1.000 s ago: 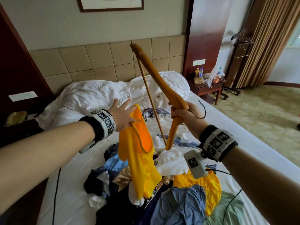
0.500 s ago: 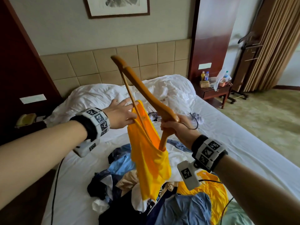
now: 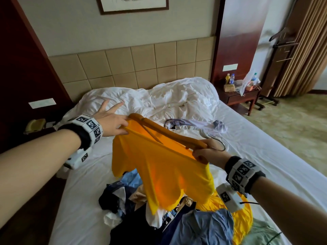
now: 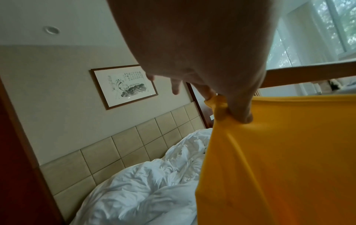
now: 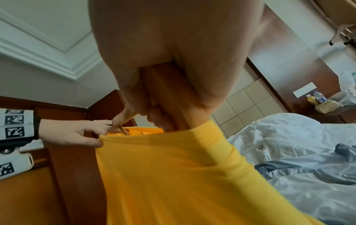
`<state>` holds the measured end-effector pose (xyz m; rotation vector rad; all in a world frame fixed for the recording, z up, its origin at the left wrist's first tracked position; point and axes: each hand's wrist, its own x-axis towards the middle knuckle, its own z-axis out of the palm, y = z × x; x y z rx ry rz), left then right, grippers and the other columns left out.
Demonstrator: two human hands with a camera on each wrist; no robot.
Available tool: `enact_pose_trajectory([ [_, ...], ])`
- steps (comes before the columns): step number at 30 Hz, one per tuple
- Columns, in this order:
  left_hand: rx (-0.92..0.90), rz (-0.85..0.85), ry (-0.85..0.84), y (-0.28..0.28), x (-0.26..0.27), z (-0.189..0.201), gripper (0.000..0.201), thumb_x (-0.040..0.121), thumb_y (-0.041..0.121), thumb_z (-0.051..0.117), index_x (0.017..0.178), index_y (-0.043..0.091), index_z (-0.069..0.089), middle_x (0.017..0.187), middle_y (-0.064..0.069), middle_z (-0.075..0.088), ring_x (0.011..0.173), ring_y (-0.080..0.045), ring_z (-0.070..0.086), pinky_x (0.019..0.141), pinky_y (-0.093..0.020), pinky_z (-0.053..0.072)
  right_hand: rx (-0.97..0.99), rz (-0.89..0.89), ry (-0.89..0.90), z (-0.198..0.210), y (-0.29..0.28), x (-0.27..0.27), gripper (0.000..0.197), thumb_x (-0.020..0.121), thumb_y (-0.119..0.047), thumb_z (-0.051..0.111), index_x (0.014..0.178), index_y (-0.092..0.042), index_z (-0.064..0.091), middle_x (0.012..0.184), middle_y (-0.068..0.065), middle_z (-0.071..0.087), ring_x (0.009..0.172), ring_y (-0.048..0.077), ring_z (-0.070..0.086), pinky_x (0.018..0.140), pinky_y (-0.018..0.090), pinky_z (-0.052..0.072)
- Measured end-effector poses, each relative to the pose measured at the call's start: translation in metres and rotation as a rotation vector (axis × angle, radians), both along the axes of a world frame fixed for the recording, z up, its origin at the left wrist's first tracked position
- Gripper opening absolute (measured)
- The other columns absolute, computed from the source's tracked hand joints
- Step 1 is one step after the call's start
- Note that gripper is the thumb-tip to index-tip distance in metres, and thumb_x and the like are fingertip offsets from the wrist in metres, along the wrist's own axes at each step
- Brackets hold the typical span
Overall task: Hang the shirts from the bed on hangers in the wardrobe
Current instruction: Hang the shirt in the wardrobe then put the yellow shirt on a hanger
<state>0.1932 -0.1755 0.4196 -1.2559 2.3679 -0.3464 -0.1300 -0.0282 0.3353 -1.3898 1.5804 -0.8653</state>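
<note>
Two hands work one yellow shirt (image 3: 159, 174) onto a wooden hanger (image 3: 169, 137) above the bed (image 3: 265, 147). My left hand (image 3: 109, 121) pinches the shirt's edge between thumb and forefinger at the hanger's far tip, at 10 o'clock from the shirt's middle, with the other fingers (image 3: 103, 106) spread loose. My right hand (image 3: 205, 152) is clenched around the hanger's neck by the metal hook (image 3: 221, 147), at 3 o'clock.

Risk, as I judge it: the fabric is stretched taut between both grips, so if the pinch slips, the edge may spring off the tip and the shirt drop onto the pile of clothes (image 3: 159, 218) at 6 o'clock. Pulling harder could overstretch the opening. The hanger's other arm is hidden inside the cloth, so I cannot tell whether it sits in the shoulder properly.

Shirt: bright yellow, thin and smooth, light glowing through it, hem hanging in soft folds just above the pile.
</note>
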Motion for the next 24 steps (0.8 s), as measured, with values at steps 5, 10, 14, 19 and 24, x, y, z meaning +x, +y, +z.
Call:
enact_pose_trajectory([
  [5,-0.004,-0.006,-0.019,-0.002,-0.006,-0.001,0.015,0.097,0.061,0.04,0.091,0.049,0.048,0.156,0.034,0.016,0.151,-0.03,-0.013,0.111,-0.066,-0.017,0.045,0.057,0.113,-0.002,-0.01,-0.003,0.018,0.078,0.001,0.064,0.076,-0.015,0.07,0.061,0.003,0.054,0.055,0.018,0.047,0.049,0.025,0.037],
  [10,-0.07,-0.164,-0.028,0.013,-0.035,-0.006,0.023,0.098,0.057,0.04,0.103,0.042,0.057,0.16,0.025,0.015,0.152,-0.028,-0.01,0.113,-0.069,-0.009,0.069,0.029,0.207,0.011,-0.02,-0.006,0.027,0.077,0.0,0.067,0.059,-0.014,0.051,0.053,0.0,0.048,0.05,0.017,0.041,0.048,0.024,0.034],
  [14,-0.081,-0.282,0.019,0.029,-0.057,-0.012,0.029,0.1,0.052,0.042,0.117,0.037,0.06,0.162,0.015,0.017,0.152,-0.027,-0.006,0.114,-0.068,-0.008,0.074,0.088,0.194,0.032,-0.03,-0.002,0.022,0.077,0.004,0.067,0.061,-0.006,0.057,0.048,0.001,0.053,0.042,0.014,0.044,0.046,0.022,0.035],
  [19,0.061,-0.25,0.052,0.031,-0.059,-0.011,0.032,0.1,0.049,0.044,0.122,0.032,0.059,0.159,0.008,0.027,0.149,-0.019,0.016,0.119,-0.056,0.003,-0.009,0.143,0.126,0.062,-0.041,0.005,0.013,0.082,0.003,0.068,0.071,-0.003,0.067,0.058,0.008,0.063,0.049,0.017,0.055,0.049,0.023,0.046],
  [24,0.227,-0.164,0.604,0.041,-0.047,-0.011,0.024,0.089,0.044,0.067,0.104,0.029,0.055,0.109,0.007,0.06,0.102,-0.015,0.055,0.096,-0.043,0.046,-0.076,0.098,0.062,0.086,-0.044,0.004,0.009,0.084,0.001,0.068,0.076,-0.003,0.066,0.065,0.008,0.069,0.062,0.023,0.062,0.058,0.028,0.053],
])
